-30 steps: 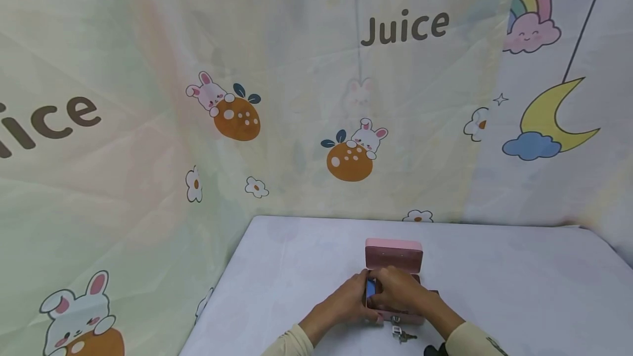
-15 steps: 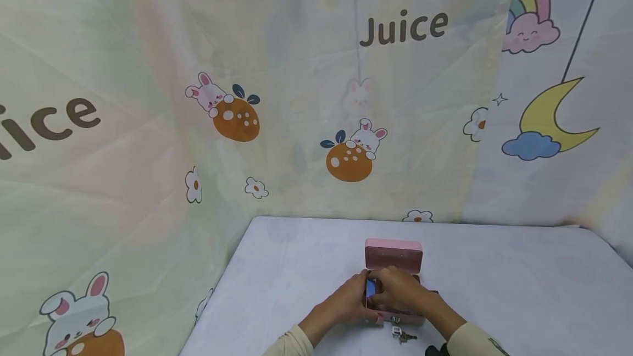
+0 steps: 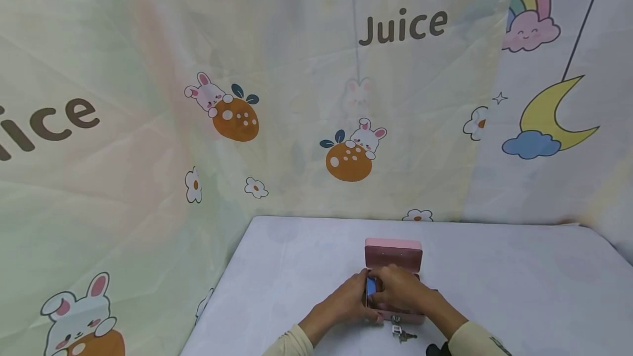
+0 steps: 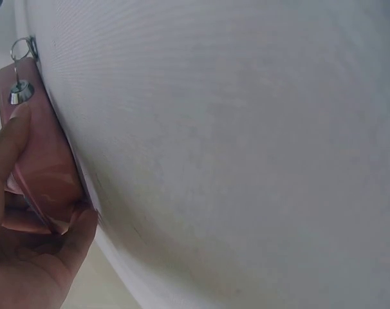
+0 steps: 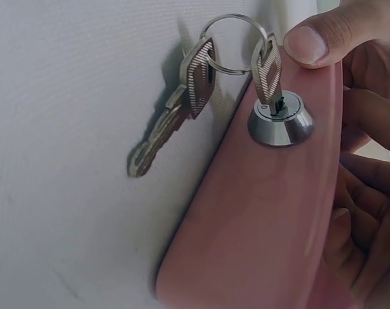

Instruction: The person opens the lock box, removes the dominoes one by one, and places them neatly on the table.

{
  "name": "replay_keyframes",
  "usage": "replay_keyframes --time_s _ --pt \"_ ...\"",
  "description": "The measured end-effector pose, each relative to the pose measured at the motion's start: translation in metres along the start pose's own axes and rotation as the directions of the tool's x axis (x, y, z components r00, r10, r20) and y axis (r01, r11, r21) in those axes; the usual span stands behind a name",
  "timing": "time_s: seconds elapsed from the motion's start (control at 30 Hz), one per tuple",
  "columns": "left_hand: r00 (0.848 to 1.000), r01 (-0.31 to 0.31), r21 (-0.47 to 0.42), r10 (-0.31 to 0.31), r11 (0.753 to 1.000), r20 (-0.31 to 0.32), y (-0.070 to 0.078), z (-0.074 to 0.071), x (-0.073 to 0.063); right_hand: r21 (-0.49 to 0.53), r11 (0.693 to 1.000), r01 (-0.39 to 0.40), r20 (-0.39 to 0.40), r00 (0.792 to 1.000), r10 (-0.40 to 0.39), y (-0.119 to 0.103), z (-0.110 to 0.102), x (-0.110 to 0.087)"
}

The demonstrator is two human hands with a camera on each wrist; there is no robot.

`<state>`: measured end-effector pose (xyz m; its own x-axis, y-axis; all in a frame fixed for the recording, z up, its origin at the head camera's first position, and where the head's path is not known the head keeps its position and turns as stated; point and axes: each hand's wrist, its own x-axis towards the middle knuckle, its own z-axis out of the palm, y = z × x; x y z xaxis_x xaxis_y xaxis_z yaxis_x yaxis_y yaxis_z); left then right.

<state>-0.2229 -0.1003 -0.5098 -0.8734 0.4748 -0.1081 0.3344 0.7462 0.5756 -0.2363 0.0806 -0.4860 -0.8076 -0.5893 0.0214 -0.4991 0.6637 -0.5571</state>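
White table (image 3: 306, 260) with a pink lidded box (image 3: 394, 256) on top.

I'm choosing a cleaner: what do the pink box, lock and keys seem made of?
Pink box: perhaps painted metal or plastic, with a smooth, soft sheen. Lock: apparently polished metal, with bright reflections. Keys: likely metal, with a duller silvery shine.

from where i stand, most of the inside of the pink box (image 3: 409, 318) is hidden by the right hand (image 3: 398, 288), and i can't tell whether its fingertips pinch anything. only part of the blue thing (image 3: 371, 285) shows beside them, too little to name. the left hand (image 3: 350, 296) covers much of the box's left side and is cut off in the left wrist view. the black thing (image 3: 434, 351) by the right sleeve (image 3: 473, 339) runs off the head view's bottom edge.
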Motion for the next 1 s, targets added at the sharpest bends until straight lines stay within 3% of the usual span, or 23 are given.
replay_keyframes --time_s 0.2,0.73,1.0 --pt "1.000 0.016 -0.008 -0.016 1.000 0.001 0.000 0.001 0.002 -0.020 1.000 -0.002 0.003 1.000 0.002 0.001 -0.002 0.000" --pt "1.000 -0.025 -0.006 0.025 1.000 -0.008 -0.002 0.001 0.001 -0.071 0.997 -0.002 -0.016 1.000 0.001 -0.001 -0.011 -0.010" --pt "0.999 -0.038 -0.020 0.037 0.999 -0.008 -0.002 0.000 0.000 -0.099 0.994 -0.048 -0.018 0.999 0.047 -0.003 -0.017 -0.016"
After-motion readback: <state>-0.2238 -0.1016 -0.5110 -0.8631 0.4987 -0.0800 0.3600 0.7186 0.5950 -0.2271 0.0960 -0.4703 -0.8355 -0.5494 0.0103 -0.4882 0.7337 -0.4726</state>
